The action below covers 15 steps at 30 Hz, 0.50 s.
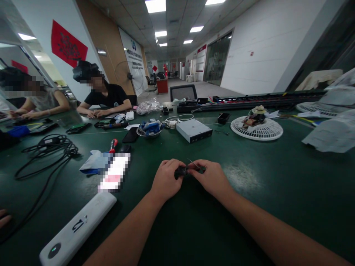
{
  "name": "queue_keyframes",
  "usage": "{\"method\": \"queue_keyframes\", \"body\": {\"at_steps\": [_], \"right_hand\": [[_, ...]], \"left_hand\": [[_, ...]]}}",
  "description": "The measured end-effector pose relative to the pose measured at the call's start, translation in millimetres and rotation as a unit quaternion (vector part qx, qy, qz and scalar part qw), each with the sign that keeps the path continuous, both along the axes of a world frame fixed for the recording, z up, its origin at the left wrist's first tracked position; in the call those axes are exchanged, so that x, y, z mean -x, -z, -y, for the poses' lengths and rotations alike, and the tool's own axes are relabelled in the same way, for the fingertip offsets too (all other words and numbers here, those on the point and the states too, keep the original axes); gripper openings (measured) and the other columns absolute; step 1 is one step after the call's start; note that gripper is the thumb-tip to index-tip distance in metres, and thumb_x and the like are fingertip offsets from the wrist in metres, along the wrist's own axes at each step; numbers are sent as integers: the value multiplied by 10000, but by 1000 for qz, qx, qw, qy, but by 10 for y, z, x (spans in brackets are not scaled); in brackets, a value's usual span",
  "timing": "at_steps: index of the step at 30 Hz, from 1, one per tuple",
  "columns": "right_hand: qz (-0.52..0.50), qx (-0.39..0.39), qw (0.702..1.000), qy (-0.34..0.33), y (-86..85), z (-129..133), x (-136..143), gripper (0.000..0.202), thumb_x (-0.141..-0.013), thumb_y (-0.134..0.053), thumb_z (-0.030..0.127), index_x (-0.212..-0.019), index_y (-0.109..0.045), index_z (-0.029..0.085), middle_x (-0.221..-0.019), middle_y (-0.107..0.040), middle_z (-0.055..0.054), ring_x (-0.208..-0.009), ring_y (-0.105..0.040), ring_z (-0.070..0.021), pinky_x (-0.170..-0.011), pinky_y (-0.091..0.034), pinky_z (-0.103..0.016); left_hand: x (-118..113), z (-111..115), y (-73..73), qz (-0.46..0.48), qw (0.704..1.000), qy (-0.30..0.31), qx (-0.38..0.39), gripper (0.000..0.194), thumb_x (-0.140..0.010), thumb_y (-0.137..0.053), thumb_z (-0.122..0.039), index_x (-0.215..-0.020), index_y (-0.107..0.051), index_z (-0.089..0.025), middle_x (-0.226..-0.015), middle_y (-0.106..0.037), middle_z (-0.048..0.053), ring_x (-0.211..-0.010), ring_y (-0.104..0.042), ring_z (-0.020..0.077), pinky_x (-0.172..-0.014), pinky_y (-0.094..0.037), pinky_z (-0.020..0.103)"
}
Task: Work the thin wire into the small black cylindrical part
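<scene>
Just above the green table (191, 229), both hands meet near the middle of the view. My left hand (168, 178) is closed around a small dark cylindrical part (181, 171). My right hand (211, 176) is pinched at the part's right end, with a thin metal rod (193, 163) sticking out up and left from its fingers. A small dark piece also shows by the right fingers; its shape is unclear. The fingers hide much of what both hands hold.
A white power bank-like device (80, 229), a pixelated bright screen (115, 171), a red-handled tool (113, 146) and black cables (47, 147) lie left. Ahead are a grey drive (194, 130), a bowl (149, 133) and a white fan grille (256, 131). Two people sit at far left.
</scene>
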State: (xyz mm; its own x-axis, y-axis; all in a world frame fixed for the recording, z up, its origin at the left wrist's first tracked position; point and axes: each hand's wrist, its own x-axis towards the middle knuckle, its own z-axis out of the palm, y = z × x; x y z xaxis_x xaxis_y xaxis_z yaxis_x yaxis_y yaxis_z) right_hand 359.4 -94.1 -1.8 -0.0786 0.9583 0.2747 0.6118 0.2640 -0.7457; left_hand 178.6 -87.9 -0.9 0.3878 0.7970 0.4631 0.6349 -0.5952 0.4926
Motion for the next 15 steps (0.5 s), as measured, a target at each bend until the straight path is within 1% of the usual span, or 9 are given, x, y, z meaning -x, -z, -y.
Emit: {"method": "queue_keyframes", "body": {"at_steps": [4, 7, 11, 13, 15], "right_hand": [[3, 40, 999, 14, 7, -18, -41, 236, -738, -710, 382, -906, -722, 216, -773, -720, -14, -675, -659, -173, -597, -483, -279], [9, 43, 999, -7, -18, -6, -49, 238, -769, -671, 419, -860, -722, 206, -745, -713, -19, -642, -642, -169, -565, -454, -271], [22, 32, 996, -77, -54, 38, -14, 178, -833, -580, 325, -811, -704, 199, -677, -677, 3, -598, -599, -142, -540, -400, -253], [18, 35, 995, -93, -56, 49, 2, 161, -836, -568, 289, -807, -695, 194, -675, -669, 7, -598, -590, -137, -543, -395, -249], [-5, 49, 994, -94, -46, 47, 8, 164, -841, -566, 295, -832, -690, 188, -699, -673, 1, -610, -596, -139, -552, -410, -249]], "left_hand": [[2, 6, -4, -8, 1000, 9, 4, 260, -758, -608, -48, -958, -601, -214, -980, -657, 18, -942, -597, 200, -887, -464, 389], [5, 7, 2, 1, 1000, 6, 3, 263, -769, -602, -55, -976, -592, -218, -997, -649, 25, -955, -596, 206, -862, -483, 381], [6, 10, 10, -4, 999, 35, -5, 296, -752, -595, -22, -976, -582, -216, -1010, -653, 27, -965, -601, 200, -886, -485, 370], [6, 14, 11, -4, 998, 52, -17, 317, -740, -587, -2, -976, -577, -213, -1019, -655, 28, -978, -600, 194, -898, -480, 358], [2, 17, 8, 4, 998, 61, -30, 322, -740, -581, 4, -977, -575, -214, -1024, -656, 27, -989, -599, 187, -902, -476, 349]]}}
